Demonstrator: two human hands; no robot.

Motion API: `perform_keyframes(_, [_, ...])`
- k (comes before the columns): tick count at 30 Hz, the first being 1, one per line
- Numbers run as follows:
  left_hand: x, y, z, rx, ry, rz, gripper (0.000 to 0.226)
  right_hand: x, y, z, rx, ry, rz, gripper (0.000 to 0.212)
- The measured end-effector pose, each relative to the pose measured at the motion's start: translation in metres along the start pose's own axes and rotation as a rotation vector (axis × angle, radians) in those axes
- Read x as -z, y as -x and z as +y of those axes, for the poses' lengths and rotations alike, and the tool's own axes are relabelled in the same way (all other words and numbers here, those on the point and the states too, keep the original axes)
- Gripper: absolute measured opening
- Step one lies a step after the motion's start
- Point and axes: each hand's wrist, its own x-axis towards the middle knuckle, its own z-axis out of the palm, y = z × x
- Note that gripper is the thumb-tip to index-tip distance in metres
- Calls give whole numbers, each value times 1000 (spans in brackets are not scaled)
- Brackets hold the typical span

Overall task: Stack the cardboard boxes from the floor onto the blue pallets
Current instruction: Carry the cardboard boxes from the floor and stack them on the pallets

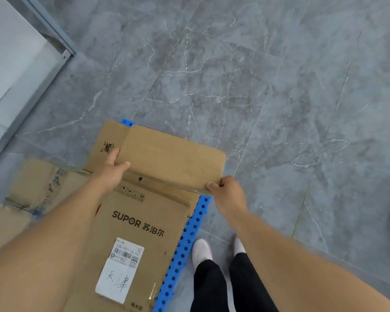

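Left hand [113,171] & right hand [226,191] pinch flat cardboard box [171,161] edges, prob. to square it over SUPOR box [135,224] on blue pallet [189,233].

I see a grey marble-look tile floor [268,86] with pale veins, and a grey metal frame [52,25] edging a white panel [11,52] at upper left.

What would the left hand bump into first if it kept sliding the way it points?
Probably only the flattened cardboard box that the left hand already grips; beyond it lies bare grey floor, though depth is unclear.
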Motion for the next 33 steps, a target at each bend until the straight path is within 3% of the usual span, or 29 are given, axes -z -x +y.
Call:
perform_keyframes(10, [-19, -81, -37, 44, -224, -34, 56, -75, -66, 37, -82, -19, -28, 19])
perform_keyframes(23, [-33, -116, -46, 211, -533, -213, 57, -103, -90, 60, -163, 66, -120, 21])
perform_keyframes(29, [-35, -111, -41, 215, -586, -206, 53, -106, -92, 57, -198, 168, -145, 11])
perform_keyframes(33, [-31, -104, -36, 223, -517, -145, 56, -101, -84, 51, -170, 239, -134, 25])
